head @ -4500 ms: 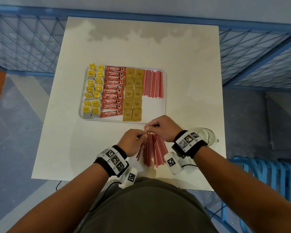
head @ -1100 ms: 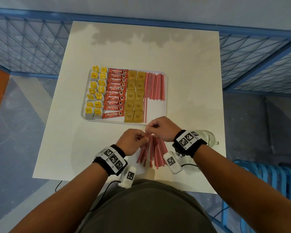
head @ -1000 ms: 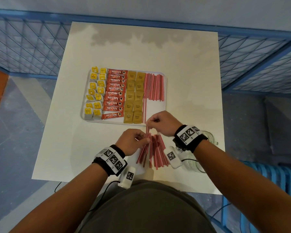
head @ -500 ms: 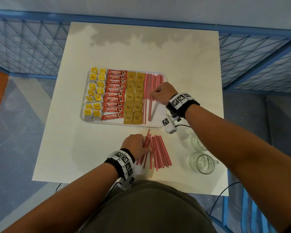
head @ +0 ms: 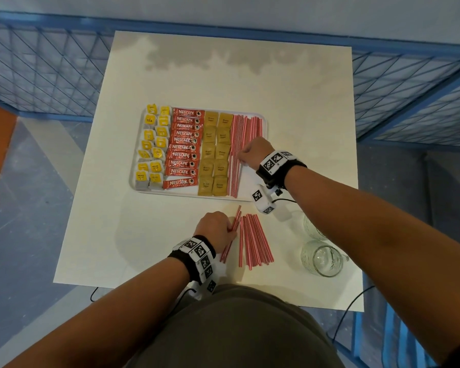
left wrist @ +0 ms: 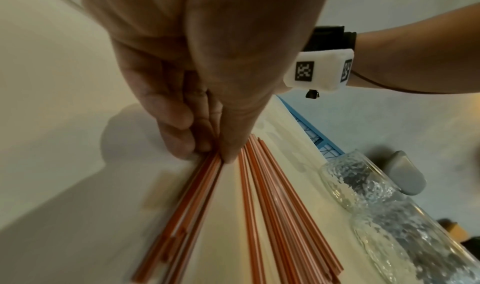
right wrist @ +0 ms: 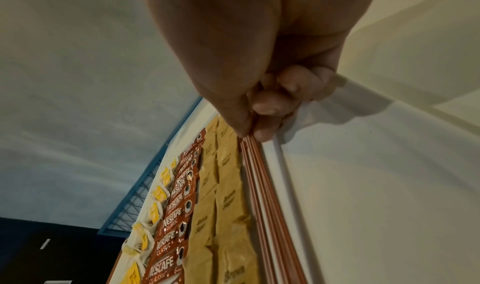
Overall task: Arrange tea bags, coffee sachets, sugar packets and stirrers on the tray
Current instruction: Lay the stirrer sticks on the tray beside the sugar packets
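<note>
Stirrers point(head: 246, 134), thin red-and-white striped sticks, lie side by side along the right end of the white tray point(head: 252, 187); a few more run down beside the brown sugar packets point(head: 214, 152). The right hand point(head: 252, 152) sits on them, its grip closed: the right wrist view shows thumb and curled fingers point(right wrist: 265, 105) pinching the ends of several of these sticks, though how many is hard to make out. Left of the sugar packets, which are flat, matte squares in two columns, come red Nescafé coffee sachets point(head: 185, 147) stacked in one column, then yellow-tagged tea bags point(head: 153, 147) in two columns at the tray's left end. Print on the sugar packets is too small to read fully.

Nearer the person, a loose fan of stirrers point(head: 252, 240) lies on the pale table point(head: 170, 75). The left hand point(head: 215, 227) pinches a few of them at its left edge between thumb and fingertips point(left wrist: 179, 144); its palm hides their upper ends. Two textured clear glass jars point(head: 320, 257) stand to the right, one partly hidden by the right forearm.
</note>
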Available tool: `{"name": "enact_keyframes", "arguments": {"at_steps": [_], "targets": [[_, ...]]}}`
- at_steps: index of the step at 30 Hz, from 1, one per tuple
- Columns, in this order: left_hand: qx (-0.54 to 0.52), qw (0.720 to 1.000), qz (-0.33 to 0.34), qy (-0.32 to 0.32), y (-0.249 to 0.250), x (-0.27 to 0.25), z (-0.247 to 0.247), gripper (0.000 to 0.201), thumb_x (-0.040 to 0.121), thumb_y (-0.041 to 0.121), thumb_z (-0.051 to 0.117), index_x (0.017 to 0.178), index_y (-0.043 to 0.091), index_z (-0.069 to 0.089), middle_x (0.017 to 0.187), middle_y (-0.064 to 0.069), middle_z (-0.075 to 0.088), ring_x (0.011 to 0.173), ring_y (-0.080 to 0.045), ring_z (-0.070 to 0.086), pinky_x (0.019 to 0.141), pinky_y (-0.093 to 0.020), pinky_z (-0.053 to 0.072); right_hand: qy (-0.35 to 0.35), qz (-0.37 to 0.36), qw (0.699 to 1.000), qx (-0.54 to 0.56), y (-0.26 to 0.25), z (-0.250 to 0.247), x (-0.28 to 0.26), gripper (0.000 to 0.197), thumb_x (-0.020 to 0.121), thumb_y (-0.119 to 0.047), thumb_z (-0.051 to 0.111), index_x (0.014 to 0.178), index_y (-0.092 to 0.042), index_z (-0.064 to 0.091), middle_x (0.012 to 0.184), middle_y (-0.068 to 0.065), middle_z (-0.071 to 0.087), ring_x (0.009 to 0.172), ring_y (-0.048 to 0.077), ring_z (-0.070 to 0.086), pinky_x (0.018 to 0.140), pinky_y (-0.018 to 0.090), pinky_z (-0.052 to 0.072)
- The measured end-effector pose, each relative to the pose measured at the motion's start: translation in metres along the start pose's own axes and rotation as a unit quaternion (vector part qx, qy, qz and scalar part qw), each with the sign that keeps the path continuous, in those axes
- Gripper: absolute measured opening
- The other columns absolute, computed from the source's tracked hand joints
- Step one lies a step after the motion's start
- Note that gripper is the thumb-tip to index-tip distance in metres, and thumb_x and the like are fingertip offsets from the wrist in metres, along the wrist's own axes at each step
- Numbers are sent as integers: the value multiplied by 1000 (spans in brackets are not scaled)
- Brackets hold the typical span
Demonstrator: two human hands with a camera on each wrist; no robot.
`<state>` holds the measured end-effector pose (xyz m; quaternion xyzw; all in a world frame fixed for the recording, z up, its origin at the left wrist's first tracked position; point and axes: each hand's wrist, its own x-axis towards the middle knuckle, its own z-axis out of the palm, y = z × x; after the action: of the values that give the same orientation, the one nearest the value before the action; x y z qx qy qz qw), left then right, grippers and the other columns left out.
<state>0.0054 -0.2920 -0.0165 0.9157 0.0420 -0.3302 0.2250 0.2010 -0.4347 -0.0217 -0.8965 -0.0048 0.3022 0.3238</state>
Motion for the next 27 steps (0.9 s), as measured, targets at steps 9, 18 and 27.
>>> {"name": "enact_keyframes", "arguments": {"at_steps": [9, 18, 27], "targets": [[-26, 1000, 3, 3, -4, 1, 0, 12, 89, 28, 71, 86, 18, 78, 91, 3, 70, 85, -15, 65, 84, -30, 56, 27, -6, 999, -29, 1, -3, -13, 42, 95, -27, 66, 59, -4, 64, 60, 9, 65, 52, 16, 55, 61, 36, 59], [-53, 998, 9, 14, -13, -2, 0, 9, 89, 25, 69, 88, 18, 74, 88, 4, 69, 85, -15, 64, 82, -30, 54, -1, -22, 999, -43, 20, 3, -88, 44, 96, -31, 63, 67, 2, 68, 70, 18, 71, 57, 31, 62, 63, 22, 48], [-118, 993, 5, 9, -12, -5, -3, 7, 89, 23, 72, 83, 19, 74, 74, 10, 66, 70, -7, 61, 64, -17, 45, -52, 17, 992, -118, 57, 54, -144, 50, 93, -38, 64, 52, -11, 55, 52, 2, 59, 50, 19, 57, 56, 32, 53]]}}
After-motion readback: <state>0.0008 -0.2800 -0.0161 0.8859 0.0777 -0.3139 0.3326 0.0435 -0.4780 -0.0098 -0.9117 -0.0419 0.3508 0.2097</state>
